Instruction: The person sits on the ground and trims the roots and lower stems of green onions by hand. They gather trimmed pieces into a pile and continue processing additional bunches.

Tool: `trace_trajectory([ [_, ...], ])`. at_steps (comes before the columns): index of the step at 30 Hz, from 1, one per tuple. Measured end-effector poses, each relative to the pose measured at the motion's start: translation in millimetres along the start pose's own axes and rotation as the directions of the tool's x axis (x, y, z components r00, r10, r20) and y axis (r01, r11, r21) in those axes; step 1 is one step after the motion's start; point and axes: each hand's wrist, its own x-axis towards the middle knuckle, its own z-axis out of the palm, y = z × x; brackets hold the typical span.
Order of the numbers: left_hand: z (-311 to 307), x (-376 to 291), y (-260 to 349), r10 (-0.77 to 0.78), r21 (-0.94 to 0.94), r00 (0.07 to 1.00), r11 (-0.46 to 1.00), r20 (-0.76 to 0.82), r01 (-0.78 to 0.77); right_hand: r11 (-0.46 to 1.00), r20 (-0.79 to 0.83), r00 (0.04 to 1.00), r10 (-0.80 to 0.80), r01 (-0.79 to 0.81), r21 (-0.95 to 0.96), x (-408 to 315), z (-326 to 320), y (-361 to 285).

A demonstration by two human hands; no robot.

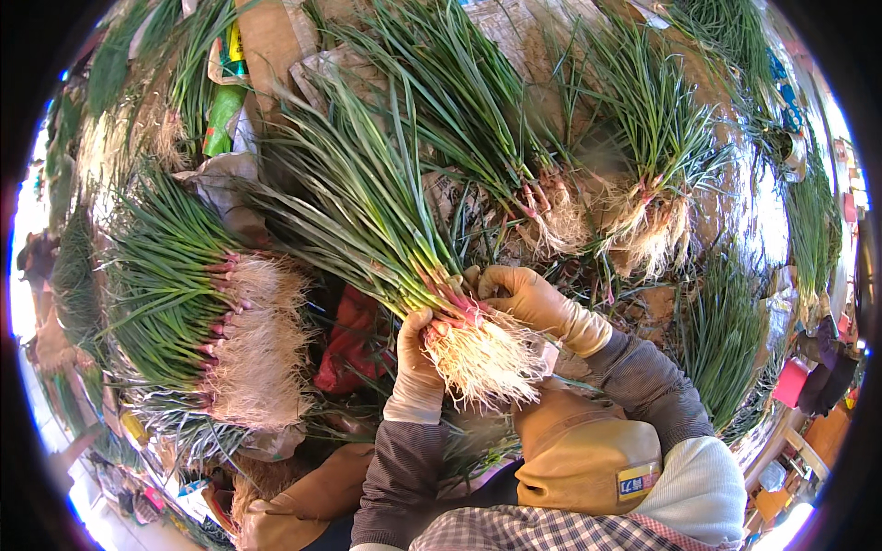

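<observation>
A bunch of spring onions (420,272) with long green leaves, reddish bases and pale stringy roots slants across the middle. My left hand (417,365), in a pale glove, grips it from below at the base, with the thumb laid over the stems. On the other side of the same bunch, the curled fingers of my gloved right hand (527,296) pinch at its reddish bases; what lies between the fingertips is partly hidden. To the left lies a neat stack of spring onions (213,324), roots facing me. Two loose heaps of spring onions (496,131) (648,158) lie beyond my hands.
Red netting (351,337) lies between the stack and my left hand. Brown boots (586,454) are at the bottom, close below the roots. More spring onions (723,337) lie at the right, near wet plastic sheeting (758,206). Another person (823,372) is at the far right.
</observation>
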Motion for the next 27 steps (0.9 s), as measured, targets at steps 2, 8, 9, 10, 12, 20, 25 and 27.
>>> trace_trajectory([
  [2, 2, -2, 2, -0.033, 0.0, 0.997, 0.999, 0.076, 0.033, 0.974, -0.03, 0.987, 0.16, -0.153, 0.164, 2, -3, 2],
  [8, 9, -9, 5, -0.054, -0.197, 0.988, 0.977, 0.143, 0.082, 0.955, -0.093, 0.972, 0.217, -0.192, 0.224, 24, -9, -2],
  [9, 10, -11, 6, -0.075, -0.191, 0.989, 0.977, 0.127, 0.099, 0.923, -0.053, 0.981, 0.188, -0.159, 0.35, 31, 1, -2],
  [10, 11, -13, 7, -0.095, -0.178, 0.99, 0.978, 0.104, 0.113, 0.895, -0.034, 0.964, 0.263, -0.231, 0.382, 38, 7, -3],
  [12, 13, -17, 6, -0.046, -0.154, 0.998, 0.987, 0.052, 0.054, 0.863, 0.017, 0.957, 0.288, -0.268, 0.429, 49, 22, -1],
  [20, 11, -20, 27, 0.081, -0.265, 0.853, 0.962, 0.516, 0.069, 0.755, -0.103, 0.978, -0.181, 0.071, -0.652, 42, -17, 37],
  [25, 9, -16, 29, 0.093, -0.302, 0.945, 0.953, 0.314, 0.007, 0.025, -0.475, 0.824, -0.309, -0.493, -0.87, 54, -77, 40],
  [27, 11, -11, 24, 0.014, -0.289, 0.973, 0.956, 0.231, 0.055, 0.284, -0.355, 0.807, -0.472, -0.242, -0.928, 45, -67, 35],
])
